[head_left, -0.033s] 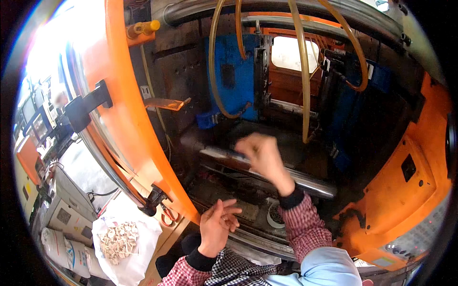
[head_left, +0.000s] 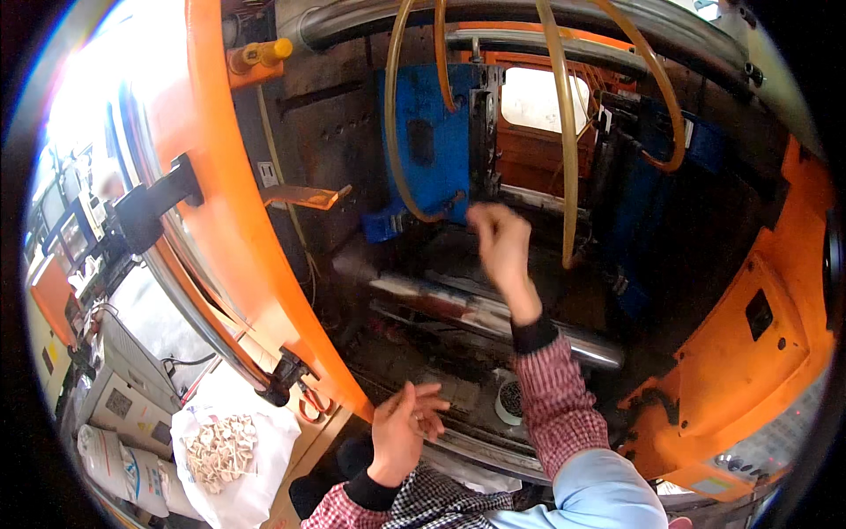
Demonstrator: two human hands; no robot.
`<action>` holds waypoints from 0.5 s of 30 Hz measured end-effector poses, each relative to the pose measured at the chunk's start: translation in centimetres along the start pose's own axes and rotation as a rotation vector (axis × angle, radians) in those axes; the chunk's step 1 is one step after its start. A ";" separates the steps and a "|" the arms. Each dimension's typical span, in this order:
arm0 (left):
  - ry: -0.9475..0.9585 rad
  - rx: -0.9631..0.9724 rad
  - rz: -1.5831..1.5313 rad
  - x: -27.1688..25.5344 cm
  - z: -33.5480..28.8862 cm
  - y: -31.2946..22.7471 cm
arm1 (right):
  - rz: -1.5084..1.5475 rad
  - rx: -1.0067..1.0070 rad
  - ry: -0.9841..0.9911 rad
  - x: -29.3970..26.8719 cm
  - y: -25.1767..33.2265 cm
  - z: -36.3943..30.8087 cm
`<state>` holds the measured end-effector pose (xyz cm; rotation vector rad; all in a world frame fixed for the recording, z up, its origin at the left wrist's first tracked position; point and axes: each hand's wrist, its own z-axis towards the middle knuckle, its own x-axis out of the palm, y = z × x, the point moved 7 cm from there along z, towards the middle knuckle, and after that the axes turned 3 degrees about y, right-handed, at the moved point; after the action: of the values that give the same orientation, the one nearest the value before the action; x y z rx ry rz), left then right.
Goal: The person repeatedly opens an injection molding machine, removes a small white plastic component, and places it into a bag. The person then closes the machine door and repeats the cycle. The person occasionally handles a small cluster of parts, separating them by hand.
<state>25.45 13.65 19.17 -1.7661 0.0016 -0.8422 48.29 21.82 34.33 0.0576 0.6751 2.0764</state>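
Note:
My right hand (head_left: 504,245) reaches into the machine's opening, above a shiny horizontal bar (head_left: 493,319). Its fingers are curled together and a little blurred; whatever they may hold is hidden. Just beyond it stands a blue mould block (head_left: 441,145), with a yellowish hose (head_left: 394,115) looping down its front. Lower down, near my body, my left hand (head_left: 404,434) hovers with its fingers stretched out and nothing visible in them. A small white tub (head_left: 508,403) of dark bits sits beside my right sleeve.
An orange door frame (head_left: 256,229) edges the opening on the left, and an orange panel (head_left: 745,344) on the right. Another hose (head_left: 564,132) hangs right of my right hand. At lower left lie a white bag (head_left: 220,450) of pale small parts and red-handled scissors (head_left: 315,404).
My right hand has moved slightly up and to the right, farther into the opening toward the blue block. My left hand has barely shifted, staying low with fingers out.

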 end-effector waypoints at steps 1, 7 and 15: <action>0.014 -0.026 0.021 0.3 -0.3 0.4 | -0.066 0.083 -0.128 -0.7 -2.6 2.5; -0.094 -0.148 0.099 -1.9 -1.5 2.5 | -0.081 0.288 -0.483 1.1 -10.1 14.0; -0.045 0.005 0.108 -2.7 -0.7 3.4 | -0.192 0.261 -0.518 3.0 -17.4 21.1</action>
<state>24.38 12.86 14.99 -1.7637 0.0647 -0.7242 66.02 40.90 43.17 0.6317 0.5939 1.6791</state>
